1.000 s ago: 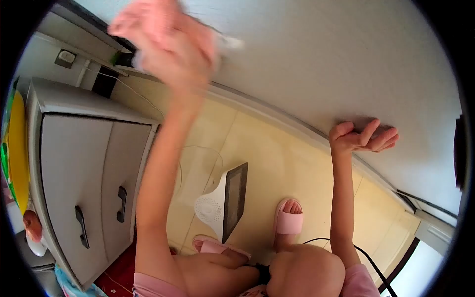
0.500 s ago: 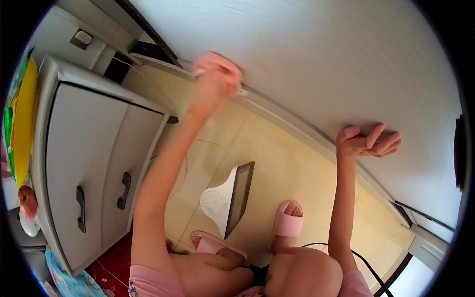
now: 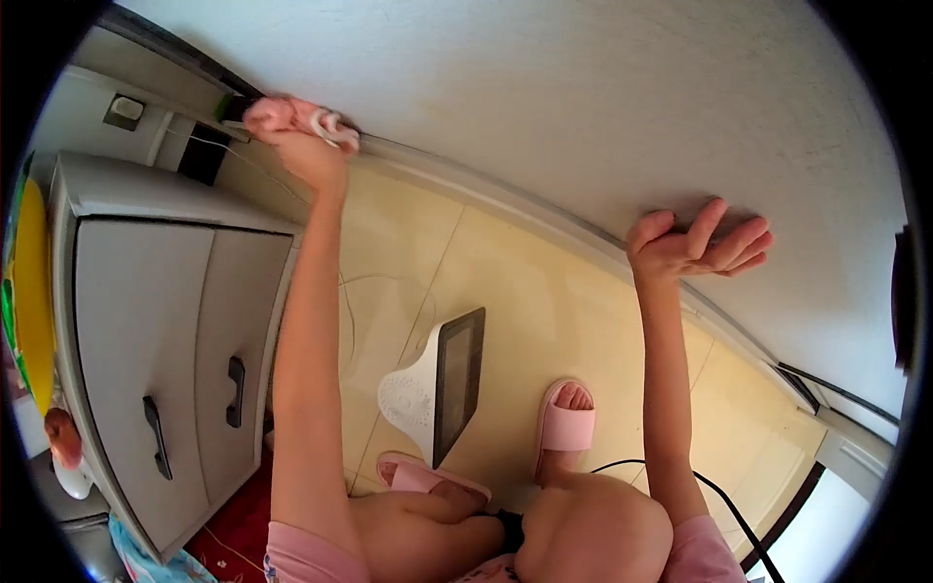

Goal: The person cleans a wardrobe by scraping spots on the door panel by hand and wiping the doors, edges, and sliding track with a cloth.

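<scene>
A pale grey panel [image 3: 544, 107] rises from the cream tiled floor [image 3: 515, 253] of the room in which I stand. The left grip [image 3: 313, 160] is clenched around a crumpled pink cloth [image 3: 287, 117] at the panel's lower edge. The right grip [image 3: 695, 243], released, rests against the panel's face, fingers parted and slightly bent. Farther out, a white device [image 3: 408, 394] with a dark screen [image 3: 459, 379] is on the floor, between the person's arms. Worn pink slippers [image 3: 567, 432] are near it. Beside the left arm [image 3: 313, 340] is a grey cabinet [image 3: 131, 311] with black handles [image 3: 157, 439].
</scene>
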A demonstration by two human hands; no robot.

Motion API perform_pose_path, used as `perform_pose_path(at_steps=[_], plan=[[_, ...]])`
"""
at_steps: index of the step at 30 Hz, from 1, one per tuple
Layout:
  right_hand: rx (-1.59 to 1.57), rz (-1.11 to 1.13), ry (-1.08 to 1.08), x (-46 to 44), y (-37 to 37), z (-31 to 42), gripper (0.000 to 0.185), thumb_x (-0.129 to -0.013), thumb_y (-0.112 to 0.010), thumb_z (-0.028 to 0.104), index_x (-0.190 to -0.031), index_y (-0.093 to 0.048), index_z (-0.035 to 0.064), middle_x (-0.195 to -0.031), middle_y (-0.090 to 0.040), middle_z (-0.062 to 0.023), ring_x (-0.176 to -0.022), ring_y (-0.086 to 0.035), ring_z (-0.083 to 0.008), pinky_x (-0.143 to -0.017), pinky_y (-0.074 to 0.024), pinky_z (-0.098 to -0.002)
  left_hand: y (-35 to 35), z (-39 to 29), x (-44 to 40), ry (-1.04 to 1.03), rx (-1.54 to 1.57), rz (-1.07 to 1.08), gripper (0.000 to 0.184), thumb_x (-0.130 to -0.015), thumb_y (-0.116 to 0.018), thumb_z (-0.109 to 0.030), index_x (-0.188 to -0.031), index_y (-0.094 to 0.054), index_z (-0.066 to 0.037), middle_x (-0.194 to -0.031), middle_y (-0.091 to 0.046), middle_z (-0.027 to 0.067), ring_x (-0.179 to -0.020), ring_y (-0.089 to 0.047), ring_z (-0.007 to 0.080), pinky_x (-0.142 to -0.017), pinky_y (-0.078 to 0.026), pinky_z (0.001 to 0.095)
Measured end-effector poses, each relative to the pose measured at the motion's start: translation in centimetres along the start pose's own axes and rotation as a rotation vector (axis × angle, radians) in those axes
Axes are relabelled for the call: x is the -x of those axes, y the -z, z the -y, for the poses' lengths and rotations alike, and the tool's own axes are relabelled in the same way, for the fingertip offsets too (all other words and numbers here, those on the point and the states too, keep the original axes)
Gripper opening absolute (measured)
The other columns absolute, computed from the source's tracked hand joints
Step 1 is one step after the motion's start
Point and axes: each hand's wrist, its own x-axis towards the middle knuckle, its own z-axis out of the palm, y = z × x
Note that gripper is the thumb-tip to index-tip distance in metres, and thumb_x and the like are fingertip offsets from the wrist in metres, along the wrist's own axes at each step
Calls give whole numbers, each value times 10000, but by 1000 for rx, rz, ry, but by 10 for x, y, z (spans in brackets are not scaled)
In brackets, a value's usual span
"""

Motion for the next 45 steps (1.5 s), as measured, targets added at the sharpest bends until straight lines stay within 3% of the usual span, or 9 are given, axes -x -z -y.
perform_pose_path(at_steps=[6,13,15,19,29,32,35,42,45], plan=[[-4,9,5,0,1,1,450,-757,-371,142,-1192,-425,41,-1325,-266,-315,-1272,-172,-467,-1039,-46,-535,11,-30,49,-45,-907,265,437,-844,-445,-133,-1231,-267,-33,-1069,-545,196,-942,-553,370,-736,-460,418],[-11,30,22,-2,1,6,466,-766,-357,148,-1211,-417,26,-1323,-257,-331,-1274,-155,-480,-1034,-27,-547,25,69,11,211,-46,93,467,-752,-598,-103,-1135,-349,-6,-1002,-564,215,-911,-568,372,-756,-462,412],[-9,22,25,-3,-2,8,476,-769,-350,152,-1225,-408,26,-1326,-256,-328,-1274,-154,-482,-1032,-30,-554,29,57,30,-303,-941,190,346,-807,-523,-136,-1110,-397,-27,-968,-576,216,-861,-591,355,-705,-485,406],[17,3,29,-4,-2,12,511,-768,-331,154,-1260,-384,27,-1333,-251,-325,-1272,-161,-485,-1030,-51,-559,12,-18,71,54,-1098,381,204,-835,-485,-197,-956,-525,-37,-897,-614,181,-802,-600,356,-681,-489,424],[49,43,-13,-6,-12,43,439,-775,-385,229,-1169,-478,57,-1290,-353,-280,-1250,-252,-443,-1014,-101,-568,7,-47,139,-210,-1089,923,209,-818,-488,-203,-817,-594,-22,-774,-623,194,-738,-610,350,-647,-494,424],[111,172,83,-7,-14,52,598,-738,-425,274,-1270,-385,5,-1349,-218,-324,-1263,-157,-498,-1006,-87,-580,0,-55,139,113,-749,1248,302,-784,-532,-204,-969,-596,25,-895,-633,178,-803,-622,279,-700,-478,363],[-29,237,81,-11,-14,76,580,-739,-496,317,-1238,-443,24,-1371,-253,-244,-1277,-194,-435,-1019,-107,-555,-7,-113,132,637,-441,1482,290,-790,-546,-198,-1001,-588,-4,-902,-637,91,-779,-613,198,-689,-481,334],[-804,904,17,-16,81,72,615,-800,-543,327,-1330,-333,96,-1367,-276,-214,-1286,-245,-344,-1024,-215,-461,5,-156,119,590,-443,1710,289,-819,-525,-213,-1046,-572,-40,-1005,-601,58,-886,-565,138,-797,-444,287],[-1214,1096,-476,0,116,53,523,-724,-658,191,-1179,-435,64,-1327,-326,-184,-1197,-365,-338,-975,-334,-420,10,-157,143,623,-379,1841,318,-843,-517,-234,-1081,-555,-27,-1029,-587,49,-925,-542,132,-826,-425,275]])
